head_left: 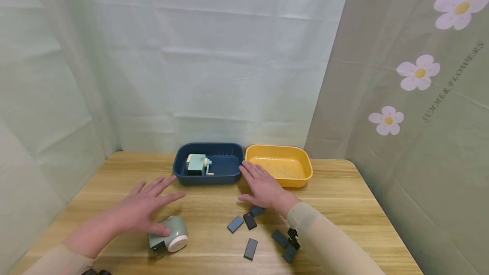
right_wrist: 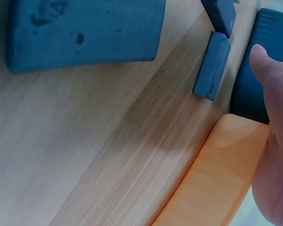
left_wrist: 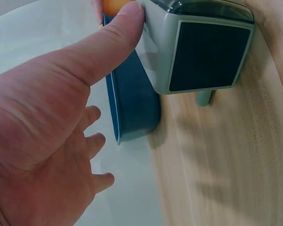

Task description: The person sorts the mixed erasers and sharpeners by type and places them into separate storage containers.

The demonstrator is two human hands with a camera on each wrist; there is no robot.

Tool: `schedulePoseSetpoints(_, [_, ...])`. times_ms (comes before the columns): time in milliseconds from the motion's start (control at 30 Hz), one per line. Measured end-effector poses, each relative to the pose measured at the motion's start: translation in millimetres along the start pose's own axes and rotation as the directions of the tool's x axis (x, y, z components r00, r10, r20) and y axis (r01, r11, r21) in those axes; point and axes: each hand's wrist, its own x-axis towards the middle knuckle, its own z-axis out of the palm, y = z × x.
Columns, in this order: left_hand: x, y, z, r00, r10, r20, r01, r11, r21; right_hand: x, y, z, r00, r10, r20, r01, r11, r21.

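My left hand (head_left: 139, 209) spreads its fingers above the table, thumb overlapping a grey-green desktop pencil sharpener (head_left: 176, 226). In the left wrist view that sharpener (left_wrist: 210, 56) shows a dark square panel beside the thumb (left_wrist: 108, 42). My right hand (head_left: 263, 188) reaches forward with fingers extended, fingertips at the spot where a navy blue tray (head_left: 210, 179) and a yellow tray (head_left: 292, 183) meet. A second crank pencil sharpener (head_left: 196, 164), pale mint, lies inside the blue tray. Behind the right hand, the yellow tray's side wall (right_wrist: 217, 174) shows in the right wrist view.
Several small dark rectangular blocks lie scattered on the wooden table, among them a bluish one (head_left: 235, 224), a grey one (head_left: 250, 249) and a dark one (head_left: 280, 238) near the right sleeve. A pale curtain (head_left: 229, 75) hangs behind the table; a flowered one (head_left: 412, 139) hangs at right.
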Motion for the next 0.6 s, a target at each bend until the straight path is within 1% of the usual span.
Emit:
schedulePoseSetpoints(133, [-0.1,0.0,1.5,1.0,0.007,-0.006,-0.007,1.0,-0.003,-0.4,0.1,0.2,1.0,0.006,0.006,-0.006,1.0,-0.001])
schedulePoseSetpoints(233, [0.8,0.6,3.0,1.0,-0.006,-0.01,0.006,1.0,-0.013,-0.3,0.1,0.5,1.0,-0.001,-0.001,0.001,1.0,-0.001])
schedulePoseSetpoints(367, [4.4,1.3,6.0,0.999,-0.018,-0.043,0.018,1.0,-0.003,-0.1,0.1,1.0,1.0,-0.007,-0.006,0.007,1.0,-0.006])
schedulePoseSetpoints(467, [8.5,1.7,7.5,0.997,-0.018,-0.073,0.02,0.999,0.029,-0.1,-0.3,0.1,1.0,-0.005,-0.004,0.005,1.0,-0.007])
schedulePoseSetpoints(600, [14.0,2.3,8.7,0.995,-0.021,-0.093,0.026,0.998,0.049,-0.7,-1.6,-2.9,1.0,0.0,0.005,0.0,1.0,-0.001])
